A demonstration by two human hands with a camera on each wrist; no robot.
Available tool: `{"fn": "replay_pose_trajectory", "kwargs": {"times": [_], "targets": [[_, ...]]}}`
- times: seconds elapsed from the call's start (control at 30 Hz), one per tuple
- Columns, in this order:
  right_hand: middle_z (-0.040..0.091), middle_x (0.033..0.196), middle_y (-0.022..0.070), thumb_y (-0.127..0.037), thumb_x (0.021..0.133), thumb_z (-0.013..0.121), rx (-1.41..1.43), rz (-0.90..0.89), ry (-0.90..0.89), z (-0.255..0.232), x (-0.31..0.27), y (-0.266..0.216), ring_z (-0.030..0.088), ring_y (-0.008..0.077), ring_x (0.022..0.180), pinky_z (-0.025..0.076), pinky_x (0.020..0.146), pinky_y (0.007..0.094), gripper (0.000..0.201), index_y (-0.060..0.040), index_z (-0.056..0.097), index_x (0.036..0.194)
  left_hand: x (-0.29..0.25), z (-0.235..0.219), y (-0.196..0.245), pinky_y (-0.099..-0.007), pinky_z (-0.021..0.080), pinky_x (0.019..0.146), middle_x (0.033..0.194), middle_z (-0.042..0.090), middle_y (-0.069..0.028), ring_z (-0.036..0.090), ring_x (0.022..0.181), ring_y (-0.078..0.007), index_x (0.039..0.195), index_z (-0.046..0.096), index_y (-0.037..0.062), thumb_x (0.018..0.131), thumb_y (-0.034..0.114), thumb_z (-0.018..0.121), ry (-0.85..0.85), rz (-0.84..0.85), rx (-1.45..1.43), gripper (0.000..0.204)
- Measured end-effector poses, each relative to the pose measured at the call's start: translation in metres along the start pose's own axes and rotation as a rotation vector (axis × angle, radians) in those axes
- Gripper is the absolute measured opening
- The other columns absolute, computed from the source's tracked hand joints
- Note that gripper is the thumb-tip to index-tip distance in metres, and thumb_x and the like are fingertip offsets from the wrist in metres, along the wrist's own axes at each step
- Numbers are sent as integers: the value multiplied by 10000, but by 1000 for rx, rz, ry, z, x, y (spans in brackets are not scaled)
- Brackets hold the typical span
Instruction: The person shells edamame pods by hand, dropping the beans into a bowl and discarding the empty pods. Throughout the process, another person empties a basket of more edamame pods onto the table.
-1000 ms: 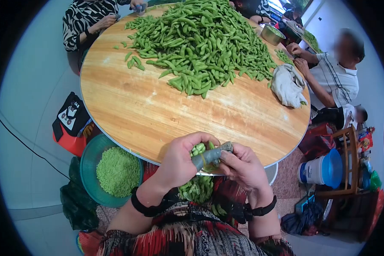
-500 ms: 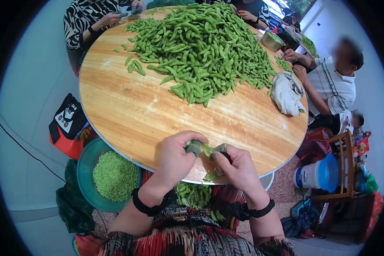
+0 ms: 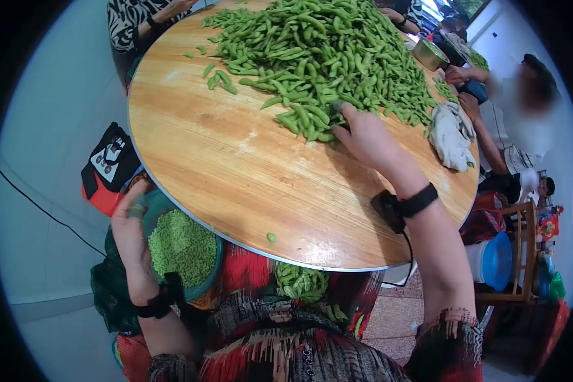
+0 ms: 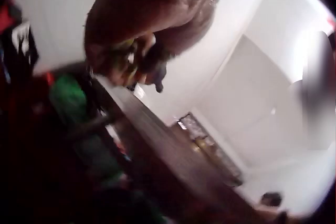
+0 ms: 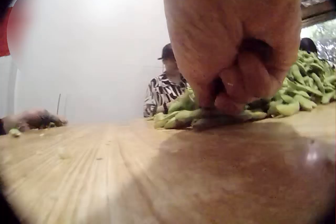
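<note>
My right hand (image 3: 372,140) is at the near edge of a large heap of green pods (image 3: 325,57), thumb and forefinger, in dark covers, closing round some pods. In the right wrist view, the right hand (image 5: 236,40) has curled fingers down among pods (image 5: 181,119) on the tabletop. My left hand (image 3: 130,239) hangs left of the table, beside and partly over a teal basket (image 3: 219,254) of shelled beans (image 3: 183,247). The left wrist view shows the left hand (image 4: 152,14) bent, dark and blurred, with yellow-green bits among its fingers; what they are is unclear.
On the round wooden table (image 3: 204,159), one bean (image 3: 271,237) lies near the front edge and a grey cloth (image 3: 452,137) at the right. A metal bowl (image 3: 430,55) stands behind it. Opened pods (image 3: 301,282) lie below the table edge. Other people sit around the table.
The hands have parted from in front of the body: the left has moved left and down to the basket, the right forward to the heap. The head view has shifted slightly.
</note>
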State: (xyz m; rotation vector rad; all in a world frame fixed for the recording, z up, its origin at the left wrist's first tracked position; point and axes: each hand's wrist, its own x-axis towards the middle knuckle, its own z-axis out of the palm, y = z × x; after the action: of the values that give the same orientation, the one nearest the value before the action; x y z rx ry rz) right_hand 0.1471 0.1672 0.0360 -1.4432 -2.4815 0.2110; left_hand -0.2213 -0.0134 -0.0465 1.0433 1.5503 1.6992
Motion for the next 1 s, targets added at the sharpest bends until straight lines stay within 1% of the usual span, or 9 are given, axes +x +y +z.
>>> {"fn": "replay_pose_trajectory", "kwargs": {"times": [0.07,0.17,0.27,0.37,0.43,0.7,0.77,0.87,1.0], "targets": [[604,794,243,-182,820,566,-31,12,-47,-7,-9,-3,582,400,757,460,665,456,321,5,505,1073,-12,-19,-9,-374,328,988,1198,495,-143,447,1164,-264,1130,592,41,763,-20,548,-23,196,972,374],[605,796,241,-192,829,560,-7,53,-146,-17,-18,-5,582,399,759,457,685,455,289,16,528,1028,-32,12,21,-327,362,978,1116,524,-150,464,1143,-273,1144,571,37,692,-124,464,91,384,846,491],[604,780,239,-196,840,548,31,98,-31,-21,-19,-8,580,399,758,456,686,454,261,15,543,993,-60,66,50,-326,444,854,1028,565,-106,531,1024,-247,1084,593,38,684,-136,476,-399,326,367,451],[598,757,244,-197,842,547,47,40,70,-18,-16,-14,577,402,743,455,665,464,250,23,519,957,-74,117,76,-345,463,791,984,575,-121,545,953,-266,1067,599,32,658,-107,489,-687,476,527,446],[593,737,248,-195,846,543,-65,-47,-91,-4,-22,-17,577,404,718,453,638,472,235,22,488,918,-77,126,72,-354,463,771,984,569,-141,539,901,-291,1046,601,2,645,-25,535,-872,572,611,407],[590,685,234,-156,839,559,33,36,-91,-19,-84,-19,582,388,674,448,594,444,218,8,519,977,-87,126,67,-357,470,759,948,574,-139,548,870,-290,946,603,-20,612,-8,568,-840,629,710,336],[590,674,221,-139,829,581,382,347,-71,-30,-99,-18,583,367,644,445,574,418,212,11,550,976,-84,122,61,-365,482,719,907,588,-125,568,837,-286,938,616,14,606,-36,588,-671,560,497,337],[591,657,209,-147,823,598,291,380,77,-30,-123,-10,574,367,594,444,551,402,188,13,569,916,-81,125,53,-371,486,691,884,594,-115,578,813,-285,931,624,36,602,-61,590,-508,533,544,344],[581,626,213,-216,823,593,14,373,151,-10,-118,-24,588,377,615,462,560,429,234,14,552,804,-77,129,65,-365,483,679,894,589,-116,568,810,-297,930,619,31,597,-53,591,-789,650,572,345]]}}
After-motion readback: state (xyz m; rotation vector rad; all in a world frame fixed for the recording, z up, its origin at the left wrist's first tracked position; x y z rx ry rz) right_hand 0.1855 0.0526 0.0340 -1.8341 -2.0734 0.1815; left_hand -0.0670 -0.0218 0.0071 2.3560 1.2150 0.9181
